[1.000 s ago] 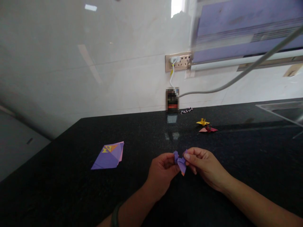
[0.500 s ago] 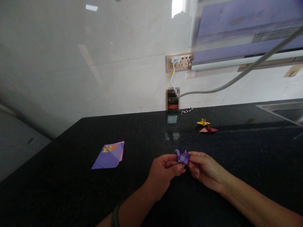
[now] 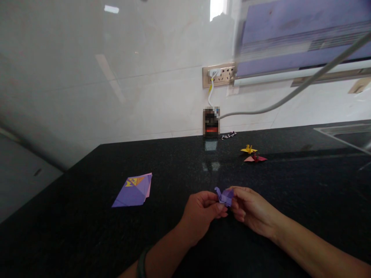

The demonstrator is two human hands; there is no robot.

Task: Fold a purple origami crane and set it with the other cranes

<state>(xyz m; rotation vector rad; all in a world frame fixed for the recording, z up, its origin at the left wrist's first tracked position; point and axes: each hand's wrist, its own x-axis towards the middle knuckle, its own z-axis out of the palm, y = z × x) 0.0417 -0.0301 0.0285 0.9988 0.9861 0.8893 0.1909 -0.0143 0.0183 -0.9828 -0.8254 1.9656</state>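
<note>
Between my two hands, just above the dark counter, is a small purple origami crane (image 3: 225,196) with its neck raised at the left. My left hand (image 3: 204,208) pinches its lower part between thumb and fingers. From the other side, my right hand (image 3: 246,202) grips the wing edge; its fingertips are partly hidden behind the paper. Farther back on the right lie a yellow paper crane (image 3: 249,149) and a red and pink paper crane (image 3: 255,158). To the left, purple folded paper (image 3: 131,193) with a yellow and orange pattern lies over a pink sheet (image 3: 149,189).
The black stone counter (image 3: 87,170) meets a pale tiled wall. Against it stands a blurred dark device (image 3: 211,122) with a cable (image 3: 261,112), beside a beaded strand (image 3: 228,135). A wall socket (image 3: 220,75) is above. A sink edge (image 3: 342,133) shows at right.
The purple crane has tipped and sunk slightly, and its neck sits a little lower. My fingers have shifted slightly on it. The other cranes and the paper stay in place.
</note>
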